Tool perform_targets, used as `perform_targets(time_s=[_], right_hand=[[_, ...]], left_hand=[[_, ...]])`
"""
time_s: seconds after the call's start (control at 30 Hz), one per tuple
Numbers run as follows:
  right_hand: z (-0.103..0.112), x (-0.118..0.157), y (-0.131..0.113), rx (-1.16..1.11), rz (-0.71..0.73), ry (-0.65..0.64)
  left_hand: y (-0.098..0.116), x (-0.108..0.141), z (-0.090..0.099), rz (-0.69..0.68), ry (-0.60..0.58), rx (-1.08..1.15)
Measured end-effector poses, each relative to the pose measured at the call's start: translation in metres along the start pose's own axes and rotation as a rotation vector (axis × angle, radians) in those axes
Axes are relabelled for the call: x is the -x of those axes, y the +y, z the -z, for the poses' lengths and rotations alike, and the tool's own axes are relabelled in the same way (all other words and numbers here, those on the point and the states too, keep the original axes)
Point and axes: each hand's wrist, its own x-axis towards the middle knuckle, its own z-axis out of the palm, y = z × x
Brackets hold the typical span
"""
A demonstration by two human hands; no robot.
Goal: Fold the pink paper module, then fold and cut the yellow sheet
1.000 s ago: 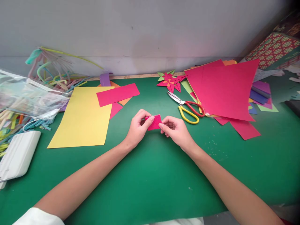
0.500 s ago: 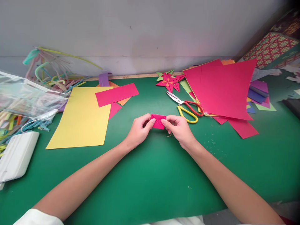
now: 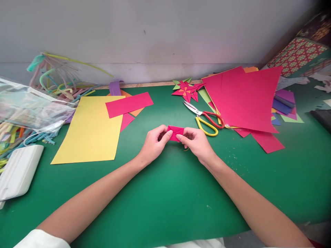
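A small folded piece of red paper [image 3: 176, 132] with diagonal creases is held up over the green table [image 3: 165, 193]. My left hand [image 3: 156, 140] pinches its left side, thumb on the front and fingers behind. The right side is gripped by my right hand [image 3: 194, 140], whose thumb presses low on the front face. Just beyond my right hand lie scissors [image 3: 204, 117] with one red and one yellow handle, blades slightly apart. Folded red paper stars [image 3: 186, 90] with green and orange parts rest behind the scissors, near the wall.
A yellow sheet [image 3: 90, 131] lies to the left under a red strip [image 3: 129, 104]. Large red sheets [image 3: 243, 100] are stacked at the right. Pipe cleaners [image 3: 51, 82], a clear plastic bag [image 3: 31, 106] and a white device [image 3: 22, 172] occupy the far left.
My right thumb has slid slightly left and down across the folded red paper. The paper and both hands otherwise keep nearly the same place.
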Motion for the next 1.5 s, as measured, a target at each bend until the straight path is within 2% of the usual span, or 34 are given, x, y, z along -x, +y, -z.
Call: perform_targets(time_s=[0.17,0.4,0.67,1.27,1.5], right_hand=[[-0.0013,0.0009,0.0004,0.047,0.015,-0.013],[-0.0018,0.0024,-0.0008,0.061,0.049,-0.049],[0.006,-0.0023,0.0022,0.112,0.101,0.025],[0.0048,0.0,0.0033,0.087,0.092,0.016],[0.0001,0.0015,-0.0013,0.068,0.122,-0.036]], left_hand=[[-0.0023,-0.0016,0.0006,0.044,0.013,0.076],[-0.0076,-0.0032,0.0021,0.025,0.019,0.122],[-0.0049,-0.0045,0.0039,0.017,-0.099,-0.004],[-0.0077,-0.0032,0.0036,0.078,-0.112,0.124],[-0.0033,-0.0026,0.0015,0.06,-0.074,0.175]])
